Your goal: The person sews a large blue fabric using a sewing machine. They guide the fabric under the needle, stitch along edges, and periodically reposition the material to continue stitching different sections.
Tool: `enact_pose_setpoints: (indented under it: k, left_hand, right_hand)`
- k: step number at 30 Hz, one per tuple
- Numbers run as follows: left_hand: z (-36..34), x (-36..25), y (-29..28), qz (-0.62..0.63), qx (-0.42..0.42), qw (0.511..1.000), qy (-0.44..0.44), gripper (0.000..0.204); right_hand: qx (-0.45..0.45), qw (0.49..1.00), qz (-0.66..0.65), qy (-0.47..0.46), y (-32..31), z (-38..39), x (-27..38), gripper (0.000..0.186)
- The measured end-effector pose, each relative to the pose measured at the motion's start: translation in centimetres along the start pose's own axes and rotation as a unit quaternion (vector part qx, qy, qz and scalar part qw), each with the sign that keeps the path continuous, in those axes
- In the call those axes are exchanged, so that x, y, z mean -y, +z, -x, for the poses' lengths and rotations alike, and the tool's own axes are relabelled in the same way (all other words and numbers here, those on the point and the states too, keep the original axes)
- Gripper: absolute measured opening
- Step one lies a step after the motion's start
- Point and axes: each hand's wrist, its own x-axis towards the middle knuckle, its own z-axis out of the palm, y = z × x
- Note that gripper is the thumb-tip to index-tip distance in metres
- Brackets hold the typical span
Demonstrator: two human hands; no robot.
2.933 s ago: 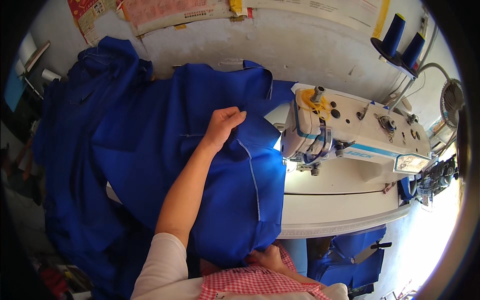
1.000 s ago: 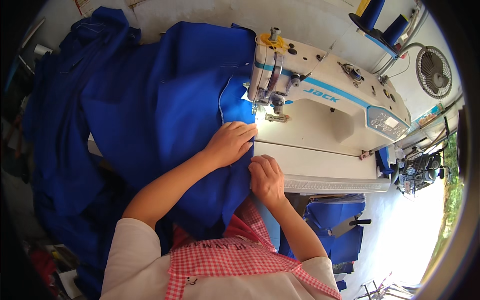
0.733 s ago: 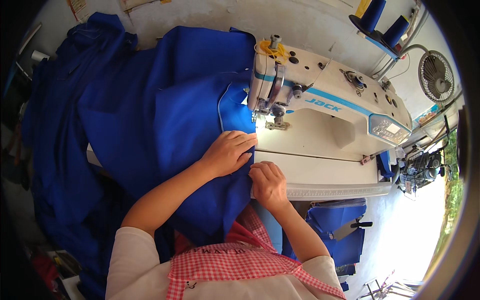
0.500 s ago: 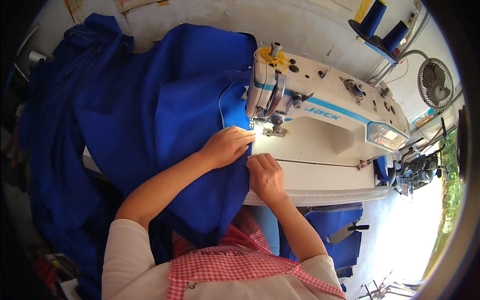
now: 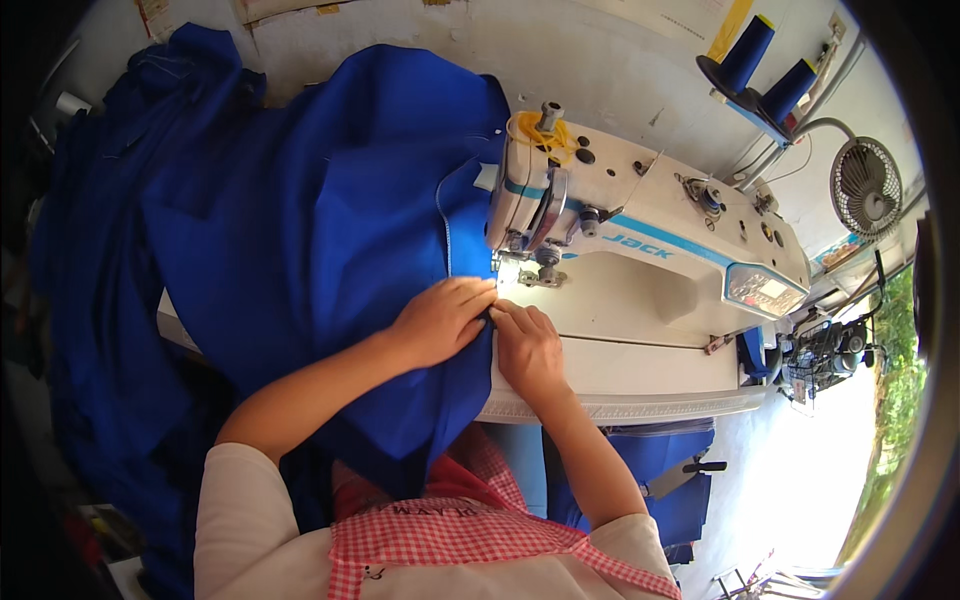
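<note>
Wide blue fabric point(image 5: 380, 200) lies over the left of the sewing table, its right edge running along the needle area. My left hand point(image 5: 443, 320) rests on it with fingers together and curved at that edge, closed on the cloth. Right beside those fingertips, my right hand point(image 5: 530, 345) pinches the same edge between bent fingers and thumb. Both hands are just on my side of the lit presser foot point(image 5: 500, 268) of the white sewing machine point(image 5: 640, 225). A pale stitched line point(image 5: 446, 225) curves across the fabric. The fingertips partly hide the edge.
Two blue thread cones point(image 5: 746, 55) stand on a holder at the back right, near a small fan point(image 5: 865, 188). More blue cloth point(image 5: 655, 455) hangs below the table's front edge point(image 5: 640, 405) at right. A pale wall point(image 5: 400, 30) stands behind the machine.
My right hand has moved forward along the fabric edge toward the presser foot. My left hand has drawn back slightly, so the fingertips now meet. The whole view has shifted a little.
</note>
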Motion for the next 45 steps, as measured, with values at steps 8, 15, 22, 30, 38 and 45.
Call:
enact_pose_setpoints:
  k: [8, 15, 22, 30, 38, 45]
  left_hand:
    - [0.8, -0.8, -0.5, 0.0, -0.036, 0.999, 0.008, 0.039]
    - [-2.3, 2.9, -0.4, 0.011, -0.042, 0.999, 0.027, 0.028]
    - [1.2, -1.2, -4.7, 0.217, -0.068, 0.97, -0.089, 0.014]
    - [13.7, -5.3, -10.9, 0.03, 0.011, 0.999, -0.034, 0.013]
    - [12.3, -5.3, -6.3, -0.033, 0.048, 0.988, 0.145, 0.021]
    - [14.7, -2.9, -8.0, -0.276, -0.071, 0.952, 0.111, 0.01]
  right_hand:
    - [0.004, 0.999, 0.028, 0.015, 0.4, -0.4, -0.4, 0.029]
    - [0.011, 0.999, 0.025, 0.037, 0.7, -0.8, -0.6, 0.039]
    - [0.021, 0.999, -0.034, -0.008, -0.7, -0.1, 0.7, 0.046]
    - [0.189, 0.949, -0.217, -0.131, -1.8, 3.5, 11.9, 0.039]
    - [0.232, 0.942, -0.194, -0.142, -2.1, 7.3, 15.3, 0.013]
    - [0.093, 0.934, -0.325, 0.115, -6.7, 12.6, 9.7, 0.014]
